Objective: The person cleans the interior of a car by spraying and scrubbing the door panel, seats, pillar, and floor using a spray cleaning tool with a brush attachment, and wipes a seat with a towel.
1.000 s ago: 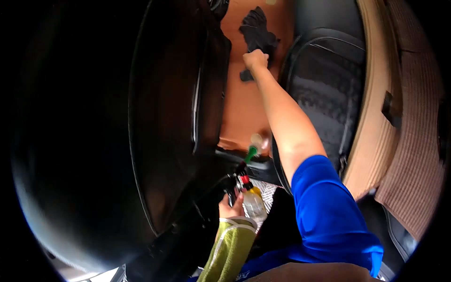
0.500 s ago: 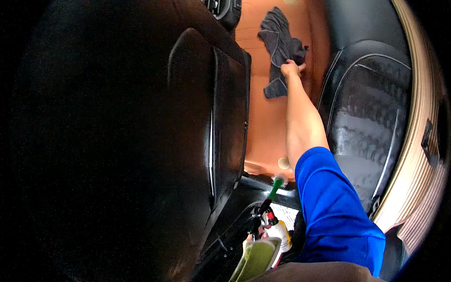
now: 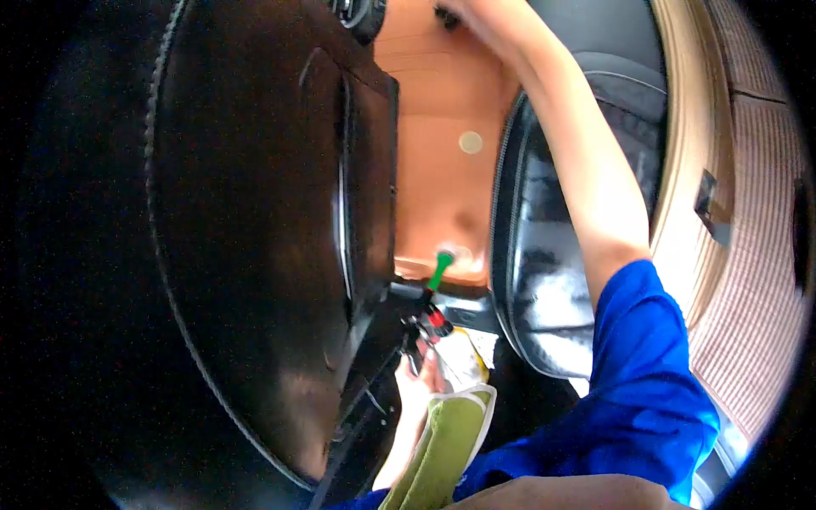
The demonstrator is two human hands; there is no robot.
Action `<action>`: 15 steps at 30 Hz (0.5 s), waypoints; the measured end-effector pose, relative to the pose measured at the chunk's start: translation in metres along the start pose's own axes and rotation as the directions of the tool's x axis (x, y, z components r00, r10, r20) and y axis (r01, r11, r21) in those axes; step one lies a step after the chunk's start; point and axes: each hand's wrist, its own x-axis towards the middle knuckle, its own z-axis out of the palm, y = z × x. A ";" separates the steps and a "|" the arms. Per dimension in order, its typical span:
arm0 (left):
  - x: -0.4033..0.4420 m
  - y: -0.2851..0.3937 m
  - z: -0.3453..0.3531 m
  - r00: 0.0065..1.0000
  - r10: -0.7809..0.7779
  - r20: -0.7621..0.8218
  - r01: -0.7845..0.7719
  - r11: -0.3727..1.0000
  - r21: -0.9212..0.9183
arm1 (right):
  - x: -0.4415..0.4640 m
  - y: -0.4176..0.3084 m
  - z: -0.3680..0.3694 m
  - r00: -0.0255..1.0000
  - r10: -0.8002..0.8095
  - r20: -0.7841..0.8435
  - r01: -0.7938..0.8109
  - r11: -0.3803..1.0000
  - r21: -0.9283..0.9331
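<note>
My right hand [image 3: 467, 7] is at the top edge, partly cut off, with a small dark part of the grey cloth [image 3: 448, 16] beside it. It is over the far part of the orange-brown floor mat [image 3: 442, 170]. My left hand [image 3: 418, 378], low in the middle, is closed around a white spray bottle [image 3: 459, 357] with a black and red trigger head. Beyond its fingers points a brush with a green handle [image 3: 439, 270], its pale bristles above the mat's near end. A folded green cloth [image 3: 442, 446] with a pale border hangs over my left wrist.
A black leather car seat [image 3: 561, 289] with glossy patches stands on the right. The large black panel [image 3: 255, 255] fills the left side. Beige ribbed trim [image 3: 739, 323] runs along the far right. A round cream spot [image 3: 470, 143] marks the mat.
The view has shifted, so the mat sits higher and more to the left. My right hand and the grey cloth have nearly left the top edge. More of my left hand shows.
</note>
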 end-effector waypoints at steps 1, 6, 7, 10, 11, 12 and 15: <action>-0.001 0.014 0.004 0.999 0.022 0.026 -0.022 0.999 0.030 | -0.036 -0.031 0.006 0.975 -0.110 0.194 0.095 0.992 0.087; 0.000 0.024 0.018 0.995 0.075 0.067 -0.077 0.997 0.031 | -0.227 -0.170 0.033 0.505 -0.336 0.795 -0.583 0.546 0.601; -0.004 0.025 0.025 0.990 0.108 0.094 -0.108 0.994 -0.002 | -0.232 -0.187 0.036 0.379 -0.436 0.816 -0.692 0.452 0.563; 0.001 0.037 0.017 0.975 0.197 0.107 -0.192 0.980 -0.058 | -0.248 -0.187 0.058 0.450 -0.436 0.780 -0.518 0.584 0.625; 0.005 0.040 0.011 0.983 0.111 0.148 -0.109 0.994 -0.023 | -0.251 -0.181 0.047 0.633 -0.211 0.745 -0.438 0.696 0.569; 0.010 0.035 0.012 0.989 0.119 0.086 -0.116 0.992 -0.043 | -0.252 -0.177 0.033 0.780 0.002 0.626 -0.381 0.795 0.472; 0.017 0.026 0.008 0.990 0.138 -0.004 -0.138 0.989 -0.046 | -0.240 -0.158 -0.048 0.767 0.640 0.033 -0.564 0.649 0.511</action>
